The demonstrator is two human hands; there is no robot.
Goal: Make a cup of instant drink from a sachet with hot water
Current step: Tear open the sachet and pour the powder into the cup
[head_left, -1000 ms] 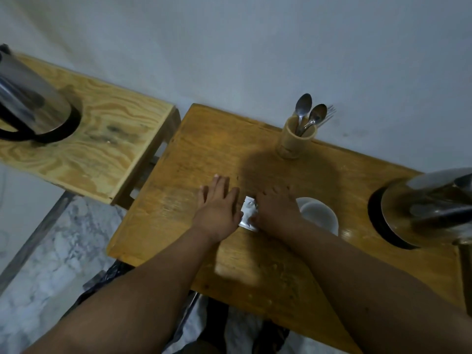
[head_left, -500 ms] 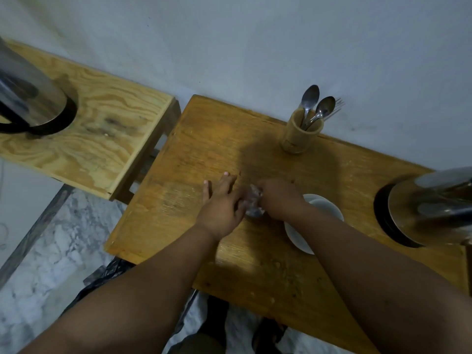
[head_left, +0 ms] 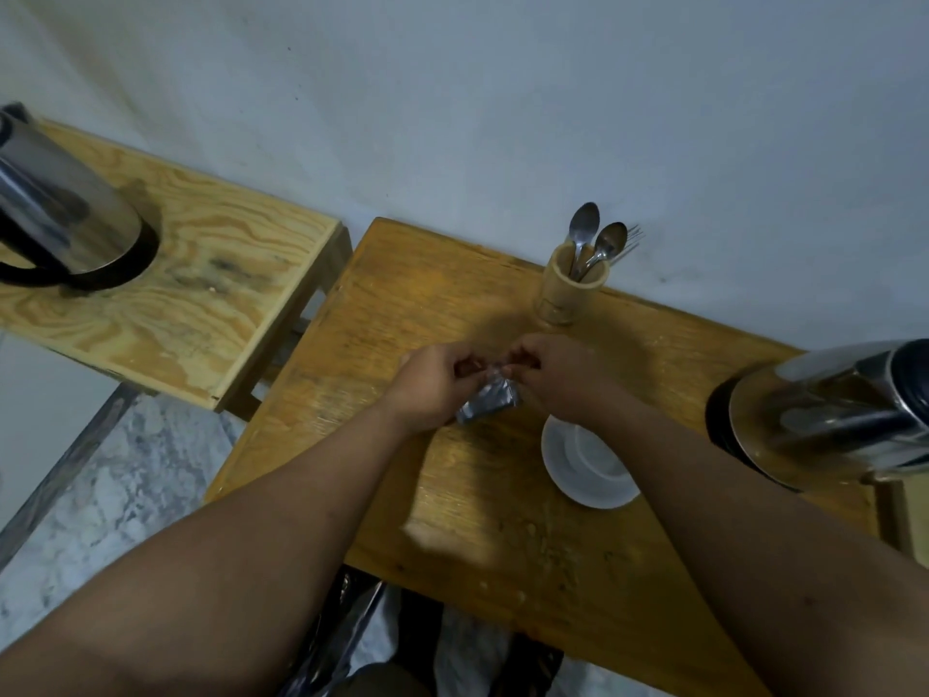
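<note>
Sachet, silvery and crumpled, hangs above the middle of the wooden table, pinched at its top edge from both sides, its lower part dangling free between the two wrists.

At the far left, a steel kettle stands on its black base on a pale plywood bench, which sits just beside the table's left end and a little farther back. Marbled floor shows below the bench.

Moving right, the left hand is closed on the sachet's upper left corner, fingers curled in toward the thumb. The right hand mirrors it, its fingertips closed on the upper right corner, so the two hands nearly meet over the packet (whether the top is torn at all cannot be told from this angle).

Behind the hands, near the wall, a wooden cutlery holder stands upright with two spoons and a fork's tines poking out of it.

Nearer than the right hand, a white cup rests on a white saucer, partly covered by the right forearm.

At the far right edge, a second steel kettle sits on a dark base on the table, well apart from the sachet.
</note>
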